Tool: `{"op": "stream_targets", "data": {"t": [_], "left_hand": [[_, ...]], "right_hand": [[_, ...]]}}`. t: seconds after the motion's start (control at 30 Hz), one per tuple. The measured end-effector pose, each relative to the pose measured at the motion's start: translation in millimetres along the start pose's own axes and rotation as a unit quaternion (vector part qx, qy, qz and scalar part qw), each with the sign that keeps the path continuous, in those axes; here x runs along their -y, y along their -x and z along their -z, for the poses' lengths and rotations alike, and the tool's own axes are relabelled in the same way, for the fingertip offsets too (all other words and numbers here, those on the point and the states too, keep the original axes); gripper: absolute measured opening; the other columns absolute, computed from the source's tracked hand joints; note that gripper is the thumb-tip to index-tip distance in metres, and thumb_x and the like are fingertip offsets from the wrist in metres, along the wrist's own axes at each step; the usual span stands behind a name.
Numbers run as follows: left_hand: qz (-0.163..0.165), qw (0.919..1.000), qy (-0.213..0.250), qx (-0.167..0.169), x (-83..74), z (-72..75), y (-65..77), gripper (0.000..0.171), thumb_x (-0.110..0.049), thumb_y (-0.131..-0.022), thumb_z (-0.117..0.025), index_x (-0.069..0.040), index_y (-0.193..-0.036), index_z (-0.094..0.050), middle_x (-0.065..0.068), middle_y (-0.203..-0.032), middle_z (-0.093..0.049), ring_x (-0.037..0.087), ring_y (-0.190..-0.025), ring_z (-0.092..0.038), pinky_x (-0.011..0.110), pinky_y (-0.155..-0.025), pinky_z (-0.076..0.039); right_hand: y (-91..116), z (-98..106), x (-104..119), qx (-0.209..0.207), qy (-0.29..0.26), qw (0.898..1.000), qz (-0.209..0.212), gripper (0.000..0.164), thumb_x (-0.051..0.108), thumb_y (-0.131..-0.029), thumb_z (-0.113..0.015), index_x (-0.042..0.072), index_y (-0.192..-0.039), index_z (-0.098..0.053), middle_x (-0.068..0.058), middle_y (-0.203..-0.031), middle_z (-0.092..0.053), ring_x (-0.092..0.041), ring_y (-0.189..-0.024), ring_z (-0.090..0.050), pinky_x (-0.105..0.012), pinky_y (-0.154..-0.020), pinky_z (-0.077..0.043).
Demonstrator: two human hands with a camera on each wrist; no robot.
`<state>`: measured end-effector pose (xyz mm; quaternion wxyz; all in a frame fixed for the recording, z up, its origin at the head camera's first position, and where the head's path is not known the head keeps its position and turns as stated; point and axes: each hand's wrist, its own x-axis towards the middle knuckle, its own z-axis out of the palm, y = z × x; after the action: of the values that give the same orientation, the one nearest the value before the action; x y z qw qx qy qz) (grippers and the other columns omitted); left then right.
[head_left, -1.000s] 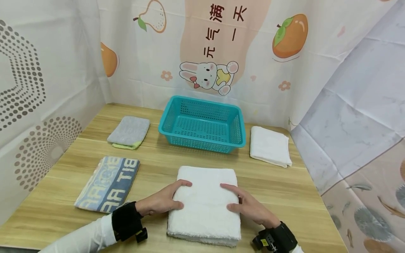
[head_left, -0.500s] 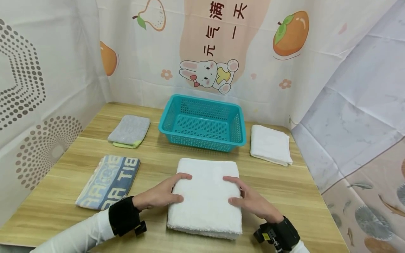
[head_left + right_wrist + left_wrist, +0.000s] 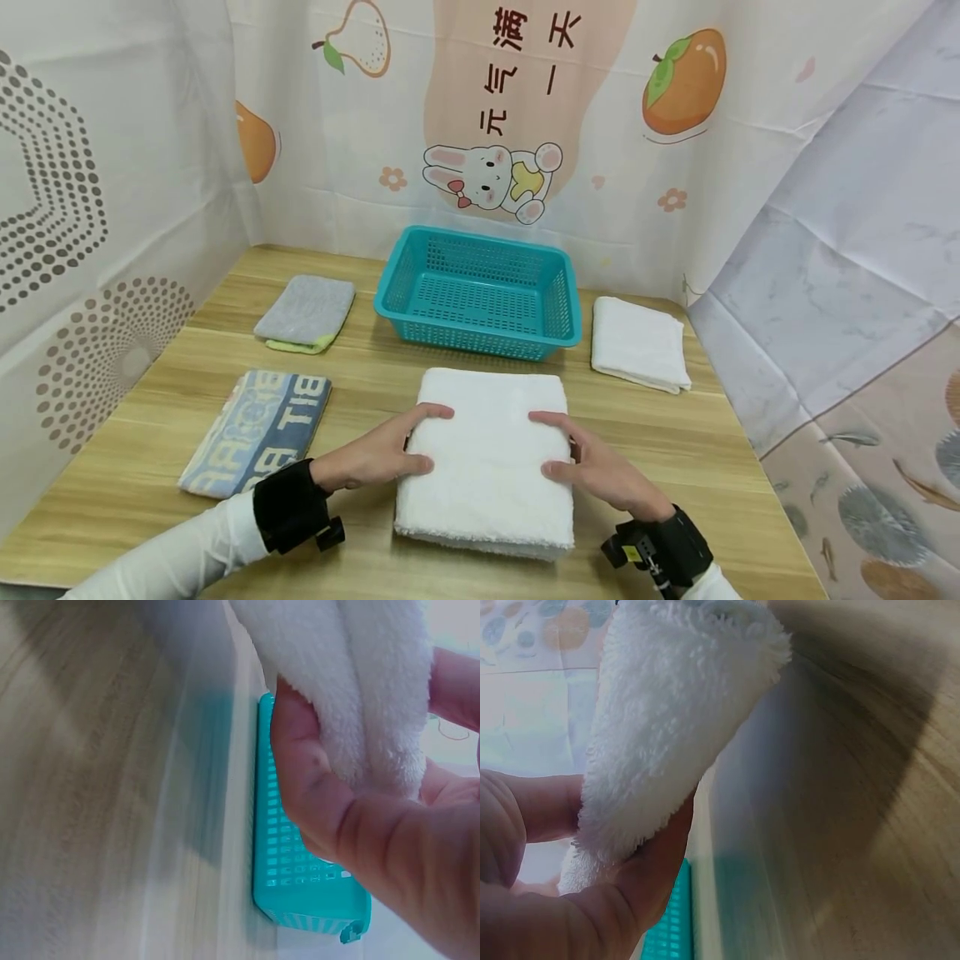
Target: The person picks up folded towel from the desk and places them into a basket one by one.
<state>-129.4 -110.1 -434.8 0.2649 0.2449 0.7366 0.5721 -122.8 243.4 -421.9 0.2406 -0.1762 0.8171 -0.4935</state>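
A thick folded white towel (image 3: 483, 458) is held level at the front middle of the table, between both hands. My left hand (image 3: 378, 450) grips its left edge, with thumb and a finger on top and other fingers underneath. On the opposite edge my right hand (image 3: 603, 467) holds it the same way. Fluffy white layers of the towel (image 3: 667, 712) show between the fingers in the left wrist view, with a gap to the tabletop. In the right wrist view the fold of the towel (image 3: 367, 697) is likewise off the table, with fingers curled under it.
Behind the towel stands a teal plastic basket (image 3: 480, 333) with perforated walls. A folded grey cloth (image 3: 311, 308) lies at the back left, a blue and cream lettered towel (image 3: 258, 433) nearer on the left. A smaller white towel (image 3: 637, 343) lies at the back right. Printed curtains (image 3: 337, 167) surround the table.
Both hands have raised the white towel and moved it slightly forward, toward the basket. The basket and the other cloths have stayed in place.
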Motion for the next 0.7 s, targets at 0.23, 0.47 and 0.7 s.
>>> {"op": "stream_targets", "data": {"t": [0.23,0.47,0.7], "left_hand": [[-0.005,0.9999,-0.012,-0.003,-3.9,4.2,-0.1,0.063,-0.002,-0.096,-0.063,-0.013,-0.151,-0.035,0.015,-0.154,-0.033,0.026,-0.125,-0.049,0.036,-0.099,-0.041],[-0.007,0.9996,-0.024,-0.013,-7.1,7.1,-2.0,0.063,-0.002,-0.095,-0.064,-0.014,-0.151,-0.037,0.012,-0.156,-0.032,0.027,-0.129,-0.041,0.044,-0.103,-0.035],[-0.013,0.9996,-0.02,-0.012,-9.8,10.1,-1.2,0.064,-0.003,-0.096,-0.064,-0.015,-0.152,-0.035,0.011,-0.159,-0.027,0.029,-0.139,-0.034,0.048,-0.109,-0.03]], "right_hand": [[-2.5,2.2,5.5,-0.004,0.006,1.0,0.0,0.064,0.025,-0.095,-0.068,0.029,-0.152,-0.038,-0.006,-0.163,-0.023,-0.035,-0.148,-0.013,-0.069,-0.106,-0.026],[-3.8,5.4,10.8,-0.012,0.019,1.0,0.005,0.063,0.026,-0.095,-0.069,0.033,-0.15,-0.04,0.0,-0.162,-0.025,-0.031,-0.147,-0.018,-0.061,-0.105,-0.03],[-5.1,8.9,15.3,-0.016,0.019,1.0,-0.001,0.063,0.028,-0.094,-0.07,0.038,-0.149,-0.04,0.004,-0.161,-0.025,-0.03,-0.146,-0.021,-0.064,-0.106,-0.029]]}}
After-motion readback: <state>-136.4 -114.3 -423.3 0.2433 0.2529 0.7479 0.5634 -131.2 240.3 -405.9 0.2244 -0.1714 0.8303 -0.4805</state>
